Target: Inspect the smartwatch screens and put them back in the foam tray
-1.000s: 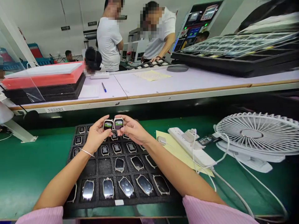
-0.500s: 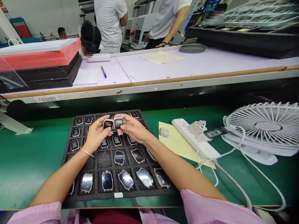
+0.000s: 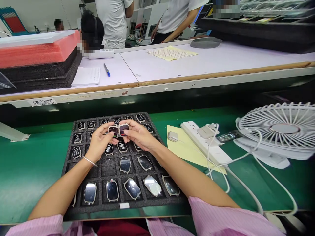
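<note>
My left hand (image 3: 100,139) is closed around a smartwatch body (image 3: 113,131) with its screen lit, the thumb lying on the lower screen. In my right hand (image 3: 137,135) is a second smartwatch body (image 3: 123,129), also lit, with the thumb against its face. The two watches are side by side, above a black foam tray (image 3: 108,167). Several strapless watches lie in the tray's compartments. Those in the far rows show white text, while the near ones, such as this watch (image 3: 112,190), have dark, reflective screens. My forearms and hands hide some compartments.
To the right, a white power strip (image 3: 204,142) with plugs and cables lies partly on yellow paper (image 3: 182,149), near a white fan (image 3: 280,131). Beyond the green bench runs a raised shelf (image 3: 167,75) with foam stacks (image 3: 41,54) and a pen (image 3: 106,69). Other people are behind it.
The lit screens have changed what they display, and my left thumb has shifted onto its watch's screen. Both hands still hold the watches together. The view has tilted slightly downward.
</note>
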Action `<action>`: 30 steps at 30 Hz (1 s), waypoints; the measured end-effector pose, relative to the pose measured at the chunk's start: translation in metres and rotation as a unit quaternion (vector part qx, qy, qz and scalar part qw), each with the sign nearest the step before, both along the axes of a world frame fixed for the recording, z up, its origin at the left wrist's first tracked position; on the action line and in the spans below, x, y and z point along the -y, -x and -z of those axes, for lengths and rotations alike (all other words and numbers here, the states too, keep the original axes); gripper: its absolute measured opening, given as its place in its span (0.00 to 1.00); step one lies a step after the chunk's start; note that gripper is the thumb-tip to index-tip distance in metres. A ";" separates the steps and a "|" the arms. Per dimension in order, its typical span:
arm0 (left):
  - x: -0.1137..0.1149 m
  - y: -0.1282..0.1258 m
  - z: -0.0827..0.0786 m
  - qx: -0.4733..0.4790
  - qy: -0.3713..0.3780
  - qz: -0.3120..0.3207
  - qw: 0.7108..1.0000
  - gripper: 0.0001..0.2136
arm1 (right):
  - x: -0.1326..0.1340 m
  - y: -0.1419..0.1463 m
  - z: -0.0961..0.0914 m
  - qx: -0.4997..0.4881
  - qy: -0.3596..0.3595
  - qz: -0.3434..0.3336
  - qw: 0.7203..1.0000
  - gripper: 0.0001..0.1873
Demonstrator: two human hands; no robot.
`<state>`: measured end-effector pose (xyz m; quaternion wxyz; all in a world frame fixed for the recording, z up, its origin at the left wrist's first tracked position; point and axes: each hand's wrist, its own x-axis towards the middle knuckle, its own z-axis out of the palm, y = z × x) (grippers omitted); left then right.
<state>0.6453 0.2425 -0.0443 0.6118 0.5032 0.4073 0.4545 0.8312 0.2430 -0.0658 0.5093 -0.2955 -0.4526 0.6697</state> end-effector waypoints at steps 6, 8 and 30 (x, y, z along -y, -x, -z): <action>-0.003 0.000 0.004 0.047 0.088 -0.005 0.995 0.24 | -0.001 0.002 0.006 -0.031 0.070 0.005 0.997 0.22; -0.005 0.000 0.006 0.061 0.118 -0.009 0.991 0.24 | -0.002 0.003 0.007 -0.041 0.107 0.001 0.993 0.22; -0.004 0.003 0.003 0.045 0.100 -0.009 0.994 0.26 | -0.004 0.002 0.008 -0.069 0.151 0.007 0.986 0.22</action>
